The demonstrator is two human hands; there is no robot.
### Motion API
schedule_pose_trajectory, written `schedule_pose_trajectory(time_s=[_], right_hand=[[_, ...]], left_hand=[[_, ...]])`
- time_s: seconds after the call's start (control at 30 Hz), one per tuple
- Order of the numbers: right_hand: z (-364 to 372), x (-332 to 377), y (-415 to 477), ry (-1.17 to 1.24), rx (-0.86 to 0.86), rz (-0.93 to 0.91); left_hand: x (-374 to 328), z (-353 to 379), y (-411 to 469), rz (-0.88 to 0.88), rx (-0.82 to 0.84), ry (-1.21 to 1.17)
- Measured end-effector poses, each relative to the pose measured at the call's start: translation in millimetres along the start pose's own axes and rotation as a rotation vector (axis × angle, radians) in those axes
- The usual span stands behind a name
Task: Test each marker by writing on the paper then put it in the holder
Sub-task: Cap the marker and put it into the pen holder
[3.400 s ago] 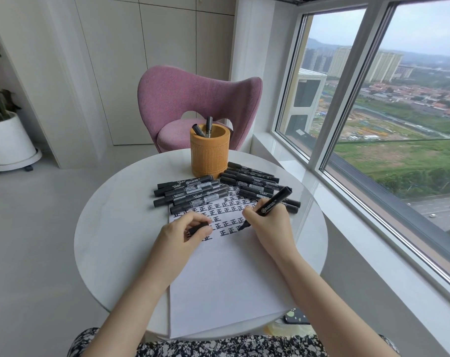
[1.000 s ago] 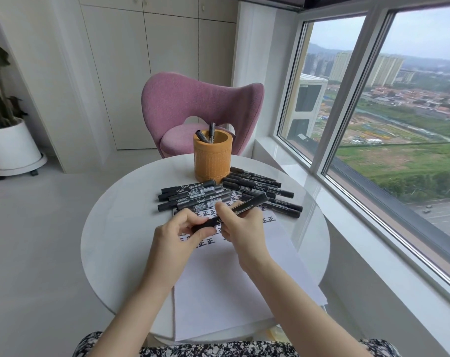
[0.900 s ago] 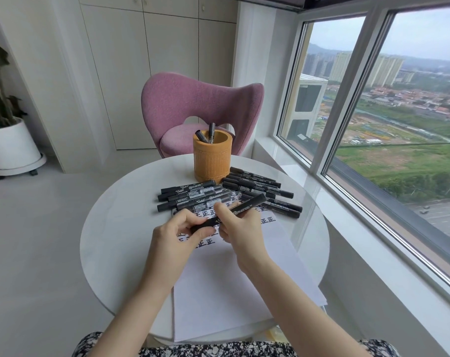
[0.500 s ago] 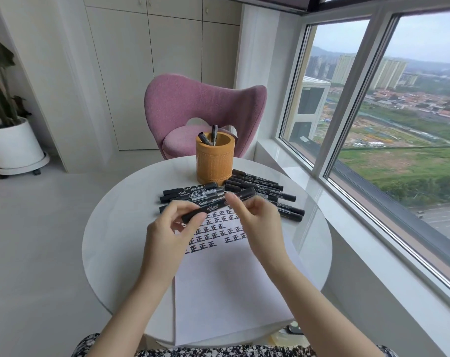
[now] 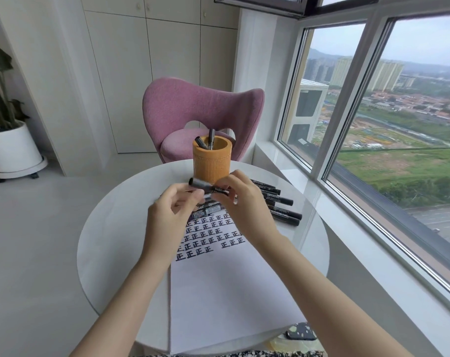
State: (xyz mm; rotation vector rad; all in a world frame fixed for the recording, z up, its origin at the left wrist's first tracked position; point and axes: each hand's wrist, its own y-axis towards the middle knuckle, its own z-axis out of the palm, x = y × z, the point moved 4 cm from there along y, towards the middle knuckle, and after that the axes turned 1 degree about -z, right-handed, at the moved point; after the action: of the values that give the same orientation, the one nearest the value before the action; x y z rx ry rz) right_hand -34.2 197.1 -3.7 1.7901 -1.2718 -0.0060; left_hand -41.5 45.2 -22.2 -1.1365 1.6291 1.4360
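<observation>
My right hand (image 5: 244, 207) pinches a capped black marker (image 5: 202, 185) and holds it level, lifted just in front of the orange holder (image 5: 212, 163). Two markers stand in that holder. My left hand (image 5: 167, 220) hovers right below the marker's left end, fingers loosely curled and holding nothing. Under both hands lies the white paper (image 5: 231, 292), its top rows filled with black written characters. Several black markers (image 5: 278, 202) lie to the right on the table, and more (image 5: 205, 210) lie partly hidden behind my hands.
The round white table (image 5: 110, 240) stands beside a large window (image 5: 399, 124). A pink chair (image 5: 193, 106) sits behind the holder. At far left a white plant pot (image 5: 10, 148) rests on the floor. A dark patterned phone (image 5: 299, 333) lies below the table's near edge.
The writing stopped and both hands brought cap and marker together. The capped marker has since risen toward the holder, and my left hand has come off it.
</observation>
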Motion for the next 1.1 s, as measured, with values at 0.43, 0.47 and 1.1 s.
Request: schedule_pose_trajectory(time_s=[0.43,0.47,1.1], right_hand=[[-14,-29,109,0.361,-0.401,0.313],[-12,-30,115,0.360,-0.405,0.313],[30,-66,121,-0.251,-0.034,0.532]], left_hand=[[31,3,3,0.166,0.063,0.647],[32,4,3,0.165,0.070,0.661],[38,10,2,0.186,0.080,0.699]])
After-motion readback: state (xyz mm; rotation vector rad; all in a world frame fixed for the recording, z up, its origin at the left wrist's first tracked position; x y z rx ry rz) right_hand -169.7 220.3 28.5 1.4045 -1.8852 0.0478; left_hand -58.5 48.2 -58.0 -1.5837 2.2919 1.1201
